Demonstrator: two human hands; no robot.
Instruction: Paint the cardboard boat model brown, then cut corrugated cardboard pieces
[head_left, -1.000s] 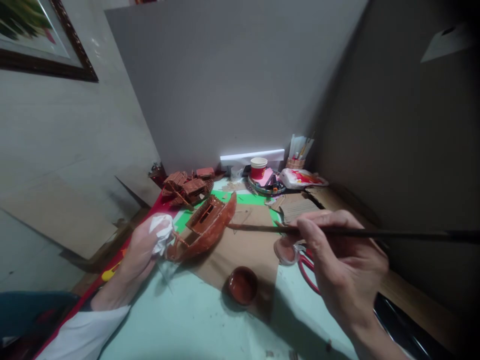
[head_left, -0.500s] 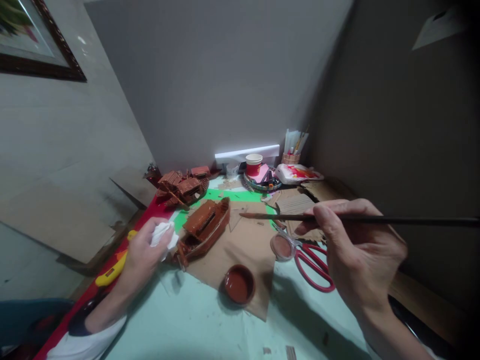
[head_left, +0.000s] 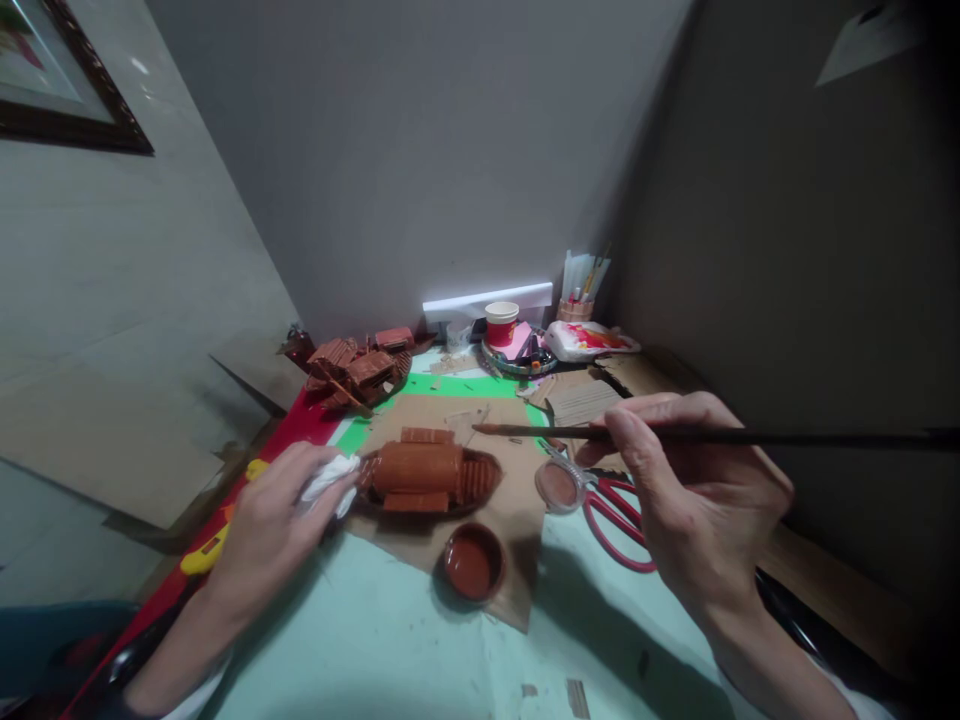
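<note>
In my right hand a long dark paintbrush lies level, its brown tip pointing left above the cardboard. My left hand is closed on a crumpled white tissue, pressed against the left end of a brown model boat. The boat sits on the cardboard sheet, deck up, bow to the right, with glossy brown on its roof. Just in front of it stands a small round bowl of reddish-brown paint. The brush tip is apart from the boat.
Red-handled scissors and a small clear dish lie near my right hand. More brown model boats stand at the back left. Behind are a red paper cup, a brush holder and a paint-smeared white bundle. A yellow cutter lies left.
The boat has turned from slanting up and right to lying crosswise, its roof now facing me. My left hand has moved in to its end. The brush has barely shifted.
</note>
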